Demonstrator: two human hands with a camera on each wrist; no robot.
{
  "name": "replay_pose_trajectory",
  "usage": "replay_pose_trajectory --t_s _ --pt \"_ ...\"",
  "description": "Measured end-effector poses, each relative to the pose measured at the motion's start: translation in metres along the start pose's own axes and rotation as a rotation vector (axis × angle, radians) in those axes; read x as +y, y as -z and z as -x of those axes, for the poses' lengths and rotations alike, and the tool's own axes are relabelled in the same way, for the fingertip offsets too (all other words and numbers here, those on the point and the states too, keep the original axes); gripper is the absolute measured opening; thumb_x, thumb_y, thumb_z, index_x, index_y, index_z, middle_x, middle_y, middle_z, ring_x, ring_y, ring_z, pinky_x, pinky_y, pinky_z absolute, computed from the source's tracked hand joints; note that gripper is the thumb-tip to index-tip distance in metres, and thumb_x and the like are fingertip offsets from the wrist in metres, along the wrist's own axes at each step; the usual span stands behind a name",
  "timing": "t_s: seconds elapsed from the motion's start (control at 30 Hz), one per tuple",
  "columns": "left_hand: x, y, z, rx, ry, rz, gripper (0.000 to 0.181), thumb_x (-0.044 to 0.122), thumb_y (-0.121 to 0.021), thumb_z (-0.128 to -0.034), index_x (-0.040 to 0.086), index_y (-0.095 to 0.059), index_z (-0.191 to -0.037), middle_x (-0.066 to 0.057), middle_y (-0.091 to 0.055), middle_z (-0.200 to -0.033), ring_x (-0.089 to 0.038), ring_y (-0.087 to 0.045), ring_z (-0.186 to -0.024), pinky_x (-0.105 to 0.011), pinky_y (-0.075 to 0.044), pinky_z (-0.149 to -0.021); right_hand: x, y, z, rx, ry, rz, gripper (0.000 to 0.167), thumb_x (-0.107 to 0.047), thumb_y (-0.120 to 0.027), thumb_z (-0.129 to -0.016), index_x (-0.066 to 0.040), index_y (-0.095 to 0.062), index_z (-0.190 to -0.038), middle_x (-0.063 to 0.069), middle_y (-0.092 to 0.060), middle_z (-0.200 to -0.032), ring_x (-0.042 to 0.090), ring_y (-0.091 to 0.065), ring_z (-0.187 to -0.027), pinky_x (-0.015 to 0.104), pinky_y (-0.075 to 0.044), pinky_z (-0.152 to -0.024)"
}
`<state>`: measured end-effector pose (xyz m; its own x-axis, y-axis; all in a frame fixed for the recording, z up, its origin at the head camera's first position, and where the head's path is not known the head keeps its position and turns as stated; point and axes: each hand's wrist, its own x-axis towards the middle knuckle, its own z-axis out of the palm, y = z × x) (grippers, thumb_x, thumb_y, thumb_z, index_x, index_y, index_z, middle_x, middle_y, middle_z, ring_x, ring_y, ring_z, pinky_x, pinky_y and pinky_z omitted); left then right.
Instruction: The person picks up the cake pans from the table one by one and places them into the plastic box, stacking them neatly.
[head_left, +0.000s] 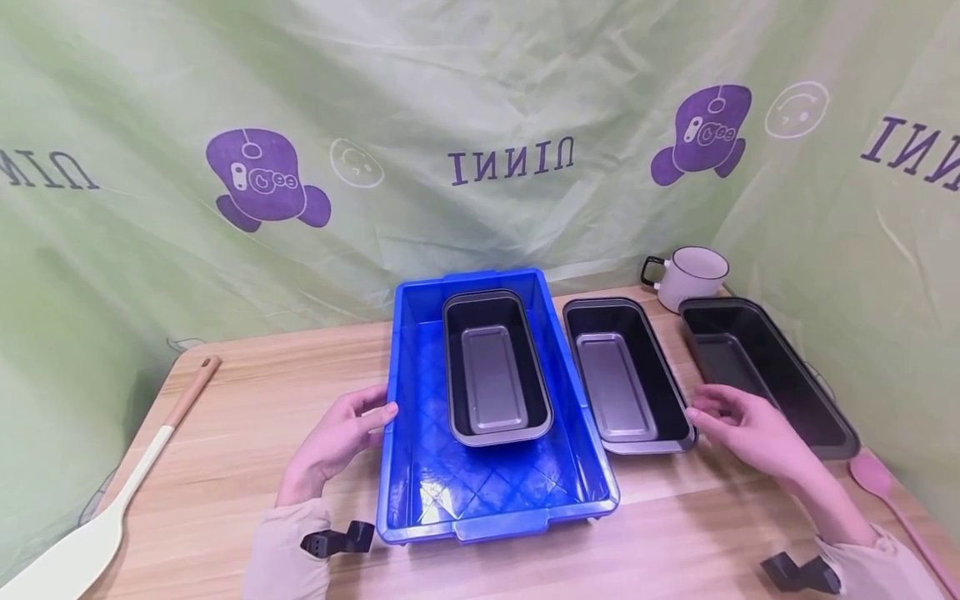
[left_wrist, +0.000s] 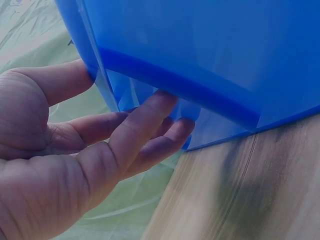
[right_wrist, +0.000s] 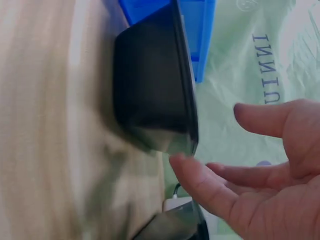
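Note:
A blue plastic tray [head_left: 427,508] stands on the table with a dark loaf pan [head_left: 498,435] inside it. My left hand [head_left: 351,429] grips the tray's left rim, thumb at the top edge; in the left wrist view, the fingers [left_wrist: 150,115] of that hand sit under the rim against the side wall. A second loaf pan [head_left: 618,392] lies just right of the tray. Beside its near right corner is my right hand [head_left: 750,433], fingers loosely bent and holding nothing. In the right wrist view its fingertips come close to the second pan [right_wrist: 155,80]; contact is unclear.
Further right lies a third loaf pan [head_left: 795,383], with a white mug [head_left: 693,279] behind it. A pink spoon [head_left: 873,475] is at the right table edge. On the left lies a spatula [head_left: 138,471] with a wooden handle. Green cloth [head_left: 480,100] hangs around the table.

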<state>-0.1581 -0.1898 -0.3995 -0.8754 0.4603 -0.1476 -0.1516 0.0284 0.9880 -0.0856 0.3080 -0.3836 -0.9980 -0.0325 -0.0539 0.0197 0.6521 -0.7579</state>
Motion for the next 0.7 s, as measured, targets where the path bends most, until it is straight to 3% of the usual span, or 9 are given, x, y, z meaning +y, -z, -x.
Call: replay_pose_trajectory --t_s 0.13,0.23,0.37,0.53,0.7 --pt "0.0 0.0 0.002 0.01 0.003 -0.003 0.056 0.008 -0.051 -0.098 -0.016 -0.027 -0.142 -0.035 -0.038 -0.139 -0.023 -0.061 -0.108 -0.041 -0.052 -0.092 0.004 -0.005 0.003 -0.126 -0.069 -0.096 0.05 -0.016 -0.06 -0.095 0.021 -0.042 -0.124 0.021 -0.066 -0.091 0.015 -0.063 -0.067 0.029 -0.057 -0.058" --pt "0.0 -0.001 0.002 0.014 0.008 -0.005 0.056 0.009 -0.052 -0.0979 -0.015 -0.027 -0.142 -0.034 -0.037 -0.139 -0.023 -0.06 -0.109 -0.04 -0.052 -0.094 0.009 -0.007 0.002 -0.182 -0.112 -0.174 0.046 -0.014 -0.057 -0.097 0.022 -0.04 -0.119 0.01 -0.063 -0.079 0.013 -0.059 -0.064 0.028 -0.057 -0.059" --pt "-0.001 -0.001 0.002 0.02 0.012 -0.004 0.057 0.009 -0.053 -0.0974 -0.015 -0.027 -0.142 -0.034 -0.038 -0.139 -0.023 -0.06 -0.11 -0.04 -0.051 -0.094 0.014 -0.01 0.002 -0.208 -0.139 -0.254 0.04 -0.013 -0.057 -0.097 0.019 -0.039 -0.115 0.008 -0.06 -0.076 0.012 -0.059 -0.065 0.027 -0.057 -0.061" --pt "-0.001 0.0 0.001 0.022 0.009 -0.001 0.057 0.008 -0.052 -0.0974 -0.015 -0.027 -0.142 -0.035 -0.036 -0.14 -0.024 -0.06 -0.109 -0.039 -0.052 -0.093 0.017 -0.013 0.004 -0.241 -0.106 -0.285 0.026 -0.015 -0.054 -0.098 0.01 -0.047 -0.099 0.008 -0.062 -0.079 0.011 -0.059 -0.065 0.027 -0.057 -0.061" --pt "-0.002 0.0 0.001 0.028 0.013 -0.001 0.057 0.008 -0.053 -0.0974 -0.015 -0.027 -0.142 -0.035 -0.035 -0.14 -0.024 -0.06 -0.11 -0.039 -0.052 -0.093 0.022 -0.018 0.008 -0.237 -0.082 -0.339 0.023 -0.017 -0.049 -0.101 0.001 -0.049 -0.086 0.005 -0.061 -0.075 0.009 -0.057 -0.063 0.025 -0.055 -0.058"
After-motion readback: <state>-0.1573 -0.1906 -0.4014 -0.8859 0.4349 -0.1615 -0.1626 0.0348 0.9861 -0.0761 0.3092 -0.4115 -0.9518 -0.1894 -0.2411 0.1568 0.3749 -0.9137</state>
